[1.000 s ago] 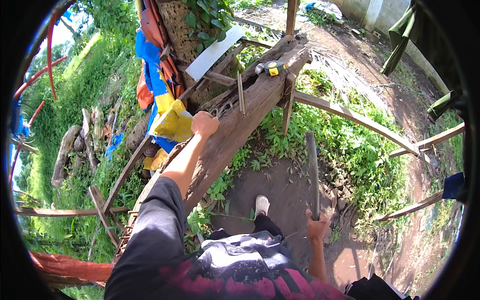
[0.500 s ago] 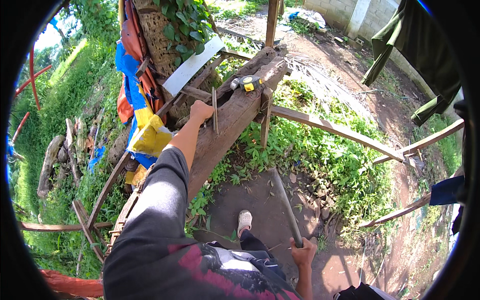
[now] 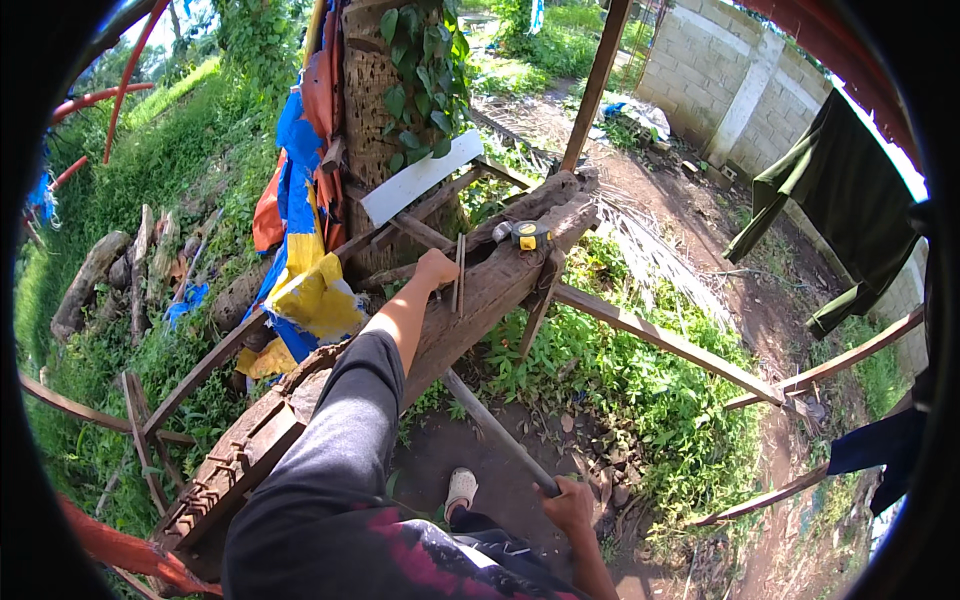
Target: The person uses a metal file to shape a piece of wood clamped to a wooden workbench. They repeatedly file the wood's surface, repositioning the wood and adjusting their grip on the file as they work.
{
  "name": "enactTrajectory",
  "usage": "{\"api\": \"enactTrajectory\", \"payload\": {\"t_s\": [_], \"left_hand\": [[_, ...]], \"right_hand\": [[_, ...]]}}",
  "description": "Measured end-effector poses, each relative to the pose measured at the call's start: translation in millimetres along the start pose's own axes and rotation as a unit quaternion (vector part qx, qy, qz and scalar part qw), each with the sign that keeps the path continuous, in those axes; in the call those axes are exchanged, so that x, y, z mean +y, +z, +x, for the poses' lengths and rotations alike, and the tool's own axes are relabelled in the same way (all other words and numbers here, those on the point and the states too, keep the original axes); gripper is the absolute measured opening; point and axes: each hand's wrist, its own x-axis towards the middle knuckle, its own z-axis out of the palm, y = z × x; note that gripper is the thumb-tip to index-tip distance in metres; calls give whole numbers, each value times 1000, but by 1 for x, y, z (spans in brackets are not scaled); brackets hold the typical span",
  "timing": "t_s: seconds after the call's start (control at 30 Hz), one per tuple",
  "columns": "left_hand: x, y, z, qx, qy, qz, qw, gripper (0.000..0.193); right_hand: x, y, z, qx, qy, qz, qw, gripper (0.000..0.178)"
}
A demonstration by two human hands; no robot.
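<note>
- Log [image 3: 470,300]: long, weathered, runs from lower left of frame up to centre, propped on a rough frame of poles [image 3: 650,335].
- Left hand [image 3: 435,268]: centre of frame, resting on top of the log, fingers curled; cannot tell whether it grips anything. Two thin sticks [image 3: 458,275] stand just beside it on its right, against the log.
- Right hand [image 3: 567,503]: lower centre-right, closed around the near end of a long dark bar [image 3: 495,430]. The bar slants up-left from the hand towards the underside of the log.
- Tape measure [image 3: 525,234]: yellow and grey, lying on the log, up-right of the left hand, well apart from the right.
- White board [image 3: 420,178]: flat, tilted, leaning on the trunk [image 3: 375,110] above the log, upper centre.
- Tarps [image 3: 305,270]: blue, orange and yellow sheets hanging left of the trunk.
- Dark green cloth [image 3: 835,190]: hangs at upper right.
- Ground: bare dirt [image 3: 500,475] under the log, a shoe [image 3: 461,490] on it; grass to the left and right; block wall [image 3: 720,80] at upper right. Outdoors, sunlit.
</note>
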Motion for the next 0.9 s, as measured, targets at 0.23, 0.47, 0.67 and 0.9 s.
{"api": "enactTrajectory", "payload": {"t_s": [0.23,0.47,0.67,0.9], "left_hand": [[-54,-97,-112,-185,31,-320,929,24],[-203,-179,-339,-204,-43,-318,925,25],[-292,-234,-419,-57,1,-120,991,35],[-416,-264,-466,85,11,105,991,33]], "right_hand": [[18,53,-23,3,-25,25,999,40],[38,89,-24,-112,-30,-1,993,37],[2,110,-8,-77,-84,-18,993,38],[-83,143,-43,-49,-120,22,991,34]]}}
